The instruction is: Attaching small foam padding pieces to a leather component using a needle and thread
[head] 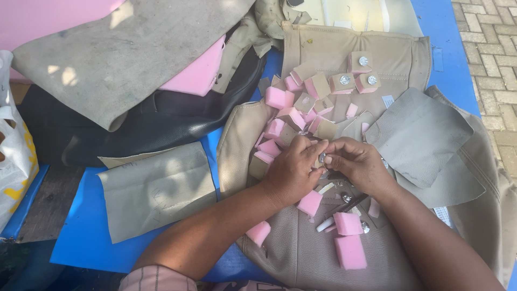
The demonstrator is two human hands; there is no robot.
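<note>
My left hand [293, 170] and my right hand [358, 161] meet over beige leatherette [301, 253], fingertips pinching a small shiny metal button piece [322, 158] together. Both hands are closed around it. Pink foam squares [350, 251] lie just below my wrists, and a heap of pink foam and tan fabric squares [293, 116] sits beyond my fingers. Three fabric squares with metal studs [360, 62] rest farther back. Small metal parts and a white stick [325, 224] lie under my right wrist.
A blue table surface [86, 226] carries grey fabric sheets [156, 186], black leather [134, 124], a pink foam slab [202, 73] and a grey piece [417, 134] at right. A white bag [13, 156] stands at left. Paving bricks [493, 54] show at right.
</note>
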